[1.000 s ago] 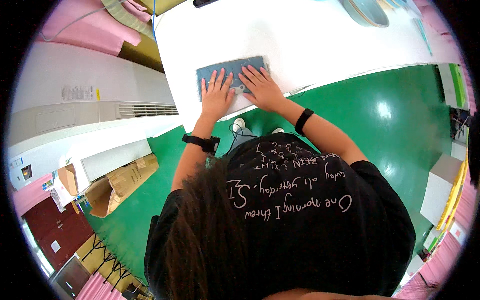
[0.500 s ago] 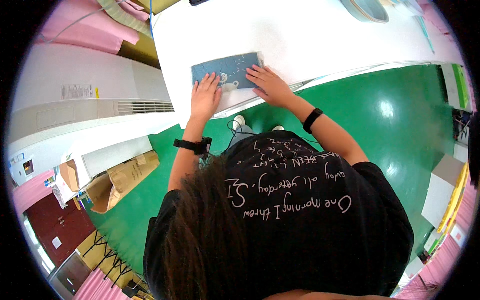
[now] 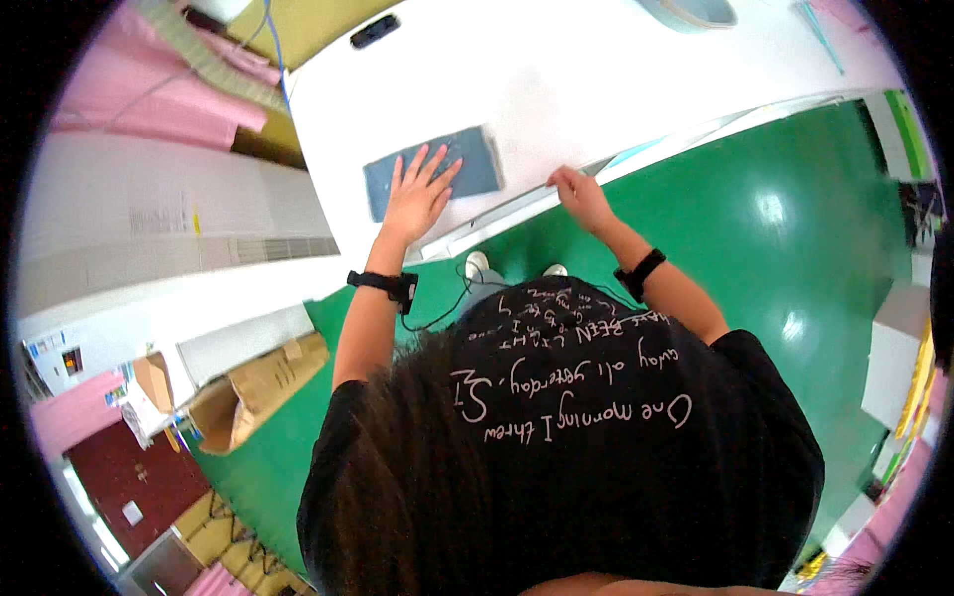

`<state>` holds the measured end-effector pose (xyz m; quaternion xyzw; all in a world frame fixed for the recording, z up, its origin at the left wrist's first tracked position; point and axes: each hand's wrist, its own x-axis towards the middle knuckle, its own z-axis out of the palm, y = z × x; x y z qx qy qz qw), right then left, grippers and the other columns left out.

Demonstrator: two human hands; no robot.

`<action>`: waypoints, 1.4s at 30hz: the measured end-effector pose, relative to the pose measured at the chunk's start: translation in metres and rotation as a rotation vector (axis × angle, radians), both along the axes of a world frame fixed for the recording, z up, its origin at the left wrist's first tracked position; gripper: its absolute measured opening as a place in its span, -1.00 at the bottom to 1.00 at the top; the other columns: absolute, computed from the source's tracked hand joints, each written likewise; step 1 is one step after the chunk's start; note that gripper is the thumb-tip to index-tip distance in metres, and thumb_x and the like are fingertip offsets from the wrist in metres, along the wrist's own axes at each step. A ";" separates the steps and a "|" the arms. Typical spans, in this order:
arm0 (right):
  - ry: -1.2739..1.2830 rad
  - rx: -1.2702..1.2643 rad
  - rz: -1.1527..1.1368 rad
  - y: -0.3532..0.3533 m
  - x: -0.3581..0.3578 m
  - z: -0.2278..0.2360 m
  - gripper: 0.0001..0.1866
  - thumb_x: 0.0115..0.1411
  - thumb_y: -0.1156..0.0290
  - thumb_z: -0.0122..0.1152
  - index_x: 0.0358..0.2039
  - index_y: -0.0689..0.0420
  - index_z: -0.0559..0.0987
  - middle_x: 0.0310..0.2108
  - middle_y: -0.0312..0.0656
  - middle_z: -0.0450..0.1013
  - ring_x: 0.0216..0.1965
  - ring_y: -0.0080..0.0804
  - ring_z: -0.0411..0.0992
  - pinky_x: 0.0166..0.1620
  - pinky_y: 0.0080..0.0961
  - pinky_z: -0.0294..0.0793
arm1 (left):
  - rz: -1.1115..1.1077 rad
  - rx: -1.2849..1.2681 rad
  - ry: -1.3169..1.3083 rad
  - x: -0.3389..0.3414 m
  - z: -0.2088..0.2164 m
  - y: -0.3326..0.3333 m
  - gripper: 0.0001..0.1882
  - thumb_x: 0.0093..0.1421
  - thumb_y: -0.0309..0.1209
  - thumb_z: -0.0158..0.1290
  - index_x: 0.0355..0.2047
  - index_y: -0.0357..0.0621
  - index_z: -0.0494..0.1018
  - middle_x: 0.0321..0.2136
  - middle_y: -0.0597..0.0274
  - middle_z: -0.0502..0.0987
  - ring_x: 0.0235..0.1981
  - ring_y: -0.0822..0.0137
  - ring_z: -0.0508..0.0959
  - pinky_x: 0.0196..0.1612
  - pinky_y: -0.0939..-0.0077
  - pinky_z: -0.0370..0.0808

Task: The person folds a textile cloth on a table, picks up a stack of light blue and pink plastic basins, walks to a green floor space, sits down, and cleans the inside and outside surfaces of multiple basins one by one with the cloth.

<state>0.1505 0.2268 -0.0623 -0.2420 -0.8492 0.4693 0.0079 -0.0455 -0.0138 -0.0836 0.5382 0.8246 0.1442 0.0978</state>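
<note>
A flat blue rectangular piece (image 3: 482, 171) with a pale edge lies on the white table (image 3: 556, 119) near its front; whether it is a book or folded cloth I cannot tell. My left hand (image 3: 421, 191) rests palm down on it, fingers spread. To the right of the blue piece, my right hand (image 3: 582, 197) is at the table's front edge with its fingers curled together. What those fingers hold, if anything, is hidden. Each wrist wears a black band.
A black oblong object (image 3: 375, 32) lies at the table's far left, and a grey-blue basin (image 3: 696, 14) stands at the far right. Left of the table is a large white unit (image 3: 179, 189). An opened cardboard box (image 3: 263, 392) sits on the green floor (image 3: 735, 219).
My right hand has left the blue piece and moved right to the table edge, its fingers curling. My left hand has slid further onto the blue piece. The view has shifted slightly.
</note>
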 end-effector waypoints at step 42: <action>0.071 -0.164 -0.127 0.062 0.107 -0.074 -0.70 0.28 0.29 -0.01 -0.42 0.26 0.53 -0.64 -0.25 0.42 -0.56 -0.53 0.37 -0.44 -0.54 0.37 | 0.179 0.039 0.159 0.062 -0.022 0.092 -0.47 0.27 -0.11 -0.18 0.25 0.26 0.14 0.30 0.28 0.07 0.33 0.18 0.00 0.25 -0.32 -0.24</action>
